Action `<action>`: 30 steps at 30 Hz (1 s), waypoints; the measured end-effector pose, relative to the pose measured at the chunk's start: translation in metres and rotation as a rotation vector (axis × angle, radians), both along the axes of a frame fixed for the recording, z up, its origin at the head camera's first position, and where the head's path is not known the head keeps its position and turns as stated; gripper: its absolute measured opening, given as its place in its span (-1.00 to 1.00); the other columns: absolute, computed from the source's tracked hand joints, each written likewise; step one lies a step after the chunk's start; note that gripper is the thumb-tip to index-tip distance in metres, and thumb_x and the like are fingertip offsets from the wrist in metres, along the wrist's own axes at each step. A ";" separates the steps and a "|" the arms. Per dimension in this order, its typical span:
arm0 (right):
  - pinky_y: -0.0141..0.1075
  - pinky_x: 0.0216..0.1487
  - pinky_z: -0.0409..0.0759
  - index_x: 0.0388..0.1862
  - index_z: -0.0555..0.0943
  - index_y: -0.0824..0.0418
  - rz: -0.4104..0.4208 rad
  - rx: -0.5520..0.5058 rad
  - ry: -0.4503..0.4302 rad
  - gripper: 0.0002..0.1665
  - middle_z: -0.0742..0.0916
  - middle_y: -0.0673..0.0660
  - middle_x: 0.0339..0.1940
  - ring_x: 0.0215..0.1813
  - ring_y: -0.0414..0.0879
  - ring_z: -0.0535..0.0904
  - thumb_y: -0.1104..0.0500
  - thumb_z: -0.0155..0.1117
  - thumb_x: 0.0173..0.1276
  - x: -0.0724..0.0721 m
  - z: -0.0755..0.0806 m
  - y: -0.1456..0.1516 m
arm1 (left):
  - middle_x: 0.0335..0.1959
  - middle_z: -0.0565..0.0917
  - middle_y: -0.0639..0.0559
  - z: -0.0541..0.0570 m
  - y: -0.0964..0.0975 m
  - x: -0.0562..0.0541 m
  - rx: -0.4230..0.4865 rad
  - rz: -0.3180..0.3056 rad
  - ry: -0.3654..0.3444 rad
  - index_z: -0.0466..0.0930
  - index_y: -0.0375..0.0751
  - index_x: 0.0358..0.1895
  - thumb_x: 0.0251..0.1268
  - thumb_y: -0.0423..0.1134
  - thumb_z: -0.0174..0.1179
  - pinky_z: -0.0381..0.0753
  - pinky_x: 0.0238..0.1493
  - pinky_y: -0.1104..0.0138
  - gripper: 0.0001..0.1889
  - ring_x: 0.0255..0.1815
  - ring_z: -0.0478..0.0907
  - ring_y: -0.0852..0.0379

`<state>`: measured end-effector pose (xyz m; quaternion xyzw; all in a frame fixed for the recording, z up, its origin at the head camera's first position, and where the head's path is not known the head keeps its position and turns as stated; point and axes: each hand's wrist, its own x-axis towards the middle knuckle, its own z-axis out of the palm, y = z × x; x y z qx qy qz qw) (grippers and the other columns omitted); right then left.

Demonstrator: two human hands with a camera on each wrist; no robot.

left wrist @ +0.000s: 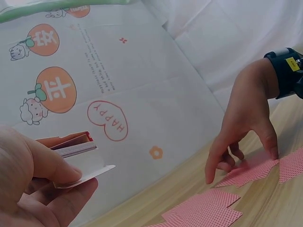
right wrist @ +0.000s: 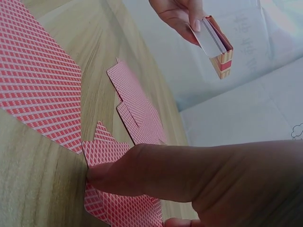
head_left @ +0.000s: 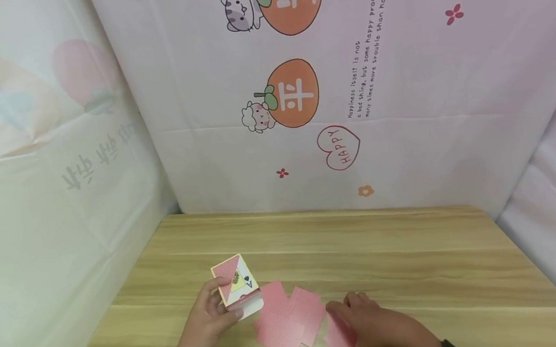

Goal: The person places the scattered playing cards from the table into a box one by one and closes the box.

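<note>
Pale cloth (head_left: 206,163) printed with orange fruit (head_left: 297,117) and cartoon animals (head_left: 256,117) hangs along the far side of a wood-grained table (head_left: 418,271), with more white cloth (head_left: 27,231) at left and right. At left, your left hand (head_left: 210,314) grips an open card box (head_left: 230,281) above the tabletop. Overlapping red-backed cards (head_left: 287,323) lie between your hands, which are apart. At right, your right hand (head_left: 375,323) pinches a second pile (head_left: 338,338) by its edges, thumb nearer you.
</note>
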<state>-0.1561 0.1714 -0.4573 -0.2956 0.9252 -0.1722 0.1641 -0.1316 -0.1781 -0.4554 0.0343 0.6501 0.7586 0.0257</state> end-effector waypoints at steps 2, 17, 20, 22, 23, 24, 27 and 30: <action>-0.35 -0.25 0.41 0.39 0.39 -0.04 -0.006 0.000 -0.006 0.12 0.40 -0.04 -0.14 -0.09 -0.12 0.27 0.14 0.62 -0.29 -0.001 0.000 0.000 | 0.29 0.46 -0.25 -0.001 0.000 -0.001 0.004 0.001 0.007 0.20 -0.29 0.31 0.09 -0.62 0.30 0.69 0.08 0.24 -0.30 0.16 0.60 0.03; -0.37 -0.24 0.43 0.31 0.47 0.02 -0.014 -0.002 0.085 0.06 0.43 -0.08 -0.16 -0.11 -0.16 0.30 0.05 0.70 -0.29 -0.002 -0.001 0.000 | 0.30 0.45 -0.28 -0.003 -0.001 -0.003 -0.009 0.002 0.006 0.21 -0.29 0.32 0.08 -0.61 0.30 0.69 0.07 0.25 -0.28 0.16 0.60 0.03; -0.36 -0.26 0.41 0.17 0.54 0.06 -0.036 0.008 0.145 -0.08 0.51 -0.13 -0.21 -0.16 -0.17 0.34 -0.05 0.71 -0.25 -0.004 -0.002 0.001 | 0.31 0.45 -0.29 -0.003 -0.001 -0.003 -0.007 0.004 -0.002 0.21 -0.29 0.32 0.08 -0.62 0.30 0.69 0.07 0.25 -0.28 0.16 0.60 0.03; -0.35 -0.31 0.41 0.05 0.58 0.07 -0.072 -0.009 0.176 -0.19 0.56 -0.15 -0.27 -0.20 -0.17 0.37 -0.07 0.71 -0.23 -0.007 -0.003 0.004 | 0.31 0.44 -0.30 -0.002 -0.001 -0.003 -0.007 0.003 -0.007 0.21 -0.29 0.33 0.09 -0.62 0.30 0.69 0.07 0.25 -0.28 0.16 0.60 0.02; -0.35 -0.34 0.40 0.01 0.59 0.08 -0.091 -0.022 0.186 -0.24 0.57 -0.16 -0.31 -0.22 -0.17 0.38 -0.07 0.70 -0.22 -0.009 -0.003 0.005 | 0.32 0.43 -0.30 -0.002 -0.001 -0.003 -0.009 0.001 -0.009 0.21 -0.29 0.33 0.09 -0.62 0.30 0.69 0.08 0.25 -0.28 0.16 0.59 0.02; -0.35 -0.35 0.40 -0.02 0.60 0.08 -0.111 -0.032 0.190 -0.29 0.58 -0.17 -0.33 -0.24 -0.17 0.39 -0.05 0.69 -0.19 -0.010 -0.003 0.007 | 0.32 0.43 -0.30 -0.002 -0.001 -0.003 -0.009 -0.001 -0.010 0.20 -0.29 0.33 0.09 -0.62 0.30 0.69 0.08 0.25 -0.28 0.17 0.59 0.02; -0.32 -0.37 0.46 -0.07 0.61 0.06 -0.161 -0.070 0.190 -0.40 0.63 -0.16 -0.35 -0.26 -0.18 0.46 -0.01 0.69 -0.09 -0.015 0.001 0.012 | 0.33 0.42 -0.31 -0.002 -0.001 -0.003 -0.011 -0.005 -0.010 0.20 -0.29 0.33 0.10 -0.61 0.30 0.68 0.08 0.25 -0.28 0.17 0.58 0.02; -0.30 -0.38 0.47 -0.10 0.61 0.04 -0.205 -0.092 0.205 -0.50 0.65 -0.14 -0.37 -0.33 -0.21 0.48 0.02 0.65 0.02 -0.019 0.007 0.015 | 0.33 0.42 -0.31 -0.002 -0.001 -0.003 -0.013 -0.003 -0.006 0.20 -0.29 0.33 0.10 -0.61 0.30 0.68 0.08 0.25 -0.29 0.17 0.58 0.02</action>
